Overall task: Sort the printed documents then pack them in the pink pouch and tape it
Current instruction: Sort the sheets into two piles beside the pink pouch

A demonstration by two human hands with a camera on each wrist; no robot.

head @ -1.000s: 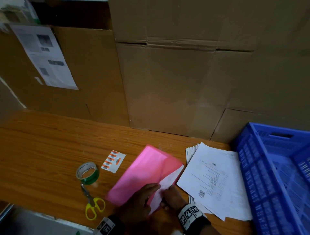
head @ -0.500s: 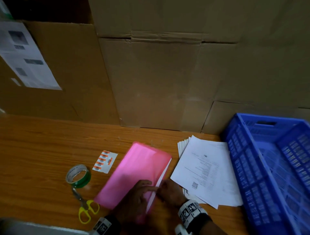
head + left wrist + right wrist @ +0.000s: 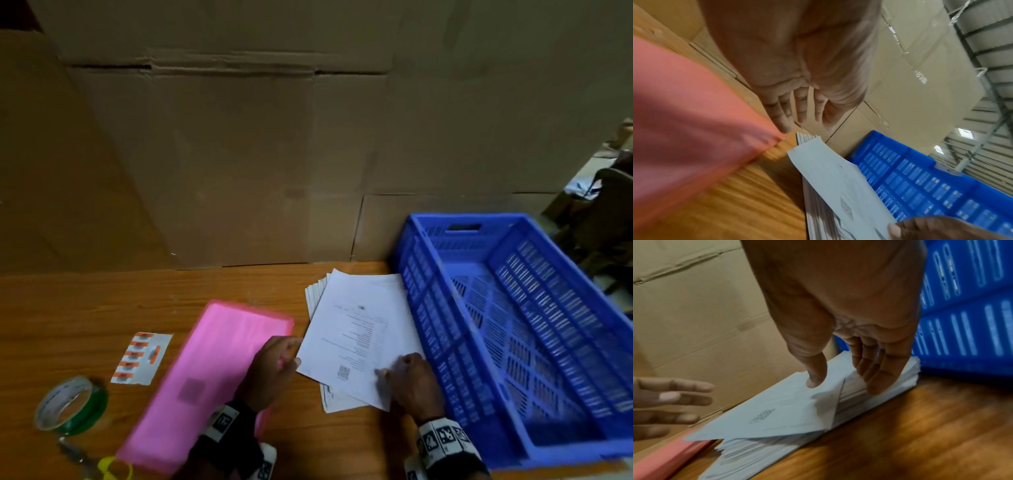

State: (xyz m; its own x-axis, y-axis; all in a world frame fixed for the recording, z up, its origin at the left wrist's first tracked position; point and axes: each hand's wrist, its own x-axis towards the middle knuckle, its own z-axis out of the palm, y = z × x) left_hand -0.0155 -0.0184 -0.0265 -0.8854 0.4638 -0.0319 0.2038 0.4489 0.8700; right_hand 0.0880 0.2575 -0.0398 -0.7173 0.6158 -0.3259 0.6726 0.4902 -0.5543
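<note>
We have our right hand (image 3: 412, 383) on the near right corner of the loose stack of white printed documents (image 3: 359, 329), thumb pressed on the top sheet and fingers curled down over the stack's edge, so it is pinching the upper sheets. Our left hand (image 3: 274, 368) hovers open, fingers straight and spread, just above the right edge of the flat pink plastic pouch (image 3: 212, 373), fingertips close to the top sheet's left corner and gripping nothing. The pouch lies flat on the wooden table (image 3: 85, 301), just left of the papers; the blue slatted plastic crate (image 3: 507, 329) sits against their right side. The green-cored tape roll (image 3: 70, 404), yellow-handled scissors (image 3: 109, 469) and a small sheet of orange labels (image 3: 142, 356) wait at the near left. We judge sorting is barely under way. The risk we see is the fanned, skewed stack: a lift from one corner could drag extra sheets or spill them toward the crate, and our left hand's sweep could nudge the slippery pouch out of reach.
</note>
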